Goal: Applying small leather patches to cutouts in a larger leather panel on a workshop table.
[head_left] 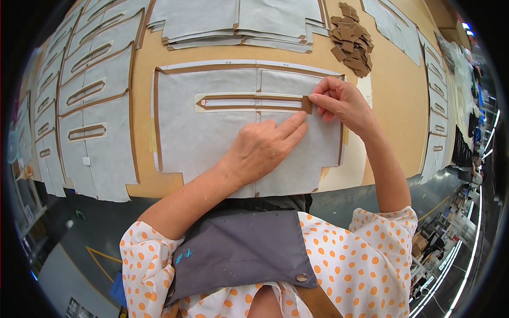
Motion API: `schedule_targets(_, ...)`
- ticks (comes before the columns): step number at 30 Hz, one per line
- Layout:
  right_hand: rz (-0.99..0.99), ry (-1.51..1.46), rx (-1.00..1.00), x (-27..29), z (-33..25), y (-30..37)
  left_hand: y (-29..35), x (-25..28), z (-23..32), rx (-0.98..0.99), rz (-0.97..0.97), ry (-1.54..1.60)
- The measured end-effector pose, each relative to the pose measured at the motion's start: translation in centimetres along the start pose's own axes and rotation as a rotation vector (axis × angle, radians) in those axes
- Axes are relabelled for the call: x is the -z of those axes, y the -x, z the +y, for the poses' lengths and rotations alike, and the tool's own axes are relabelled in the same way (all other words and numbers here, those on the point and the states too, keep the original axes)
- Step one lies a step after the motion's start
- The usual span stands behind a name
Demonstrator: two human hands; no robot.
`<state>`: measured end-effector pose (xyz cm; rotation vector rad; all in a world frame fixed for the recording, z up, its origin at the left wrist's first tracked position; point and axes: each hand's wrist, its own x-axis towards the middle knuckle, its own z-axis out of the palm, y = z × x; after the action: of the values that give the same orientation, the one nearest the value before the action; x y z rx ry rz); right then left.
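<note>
A grey fabric panel (207, 140) edged with brown strips lies flat before me. Across its middle runs a long narrow slot (238, 103) framed by brown strips on a white backing. At the slot's right end sits a small brown rectangular patch (307, 105). My right hand (344, 103) pinches the patch's right edge between thumb and fingers. My left hand (262, 146) rests on the panel, index and middle fingers stretched out, their tips at the patch's lower edge; its other fingers are partly hidden.
A pile of loose brown patches (352, 40) lies beyond my right hand. Stacked grey panels (201, 21) are at the far side. Overlapping slotted panels (101, 69) cover the table's left, and more panels (435, 90) hang along its right. Tan board (397, 127) shows between them.
</note>
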<state>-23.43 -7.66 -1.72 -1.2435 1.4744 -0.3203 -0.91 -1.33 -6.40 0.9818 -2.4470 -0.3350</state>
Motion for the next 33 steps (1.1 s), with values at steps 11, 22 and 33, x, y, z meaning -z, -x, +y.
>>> schedule_targets(11, 0.009, -0.01, 0.003, -0.1, 0.2, -0.1, 0.0, -0.2, 0.0, -0.005, -0.013, -0.001)
schedule_targets(22, 0.059, -0.002, 0.022, -0.6, 0.4, 0.1, -0.2, 0.2, 0.0, -0.015, -0.006, -0.017)
schedule_targets(33, 0.323, 0.194, 0.321, -2.4, 1.5, 2.8, -0.4, 0.6, -0.8, 0.102, 0.159, 0.164)
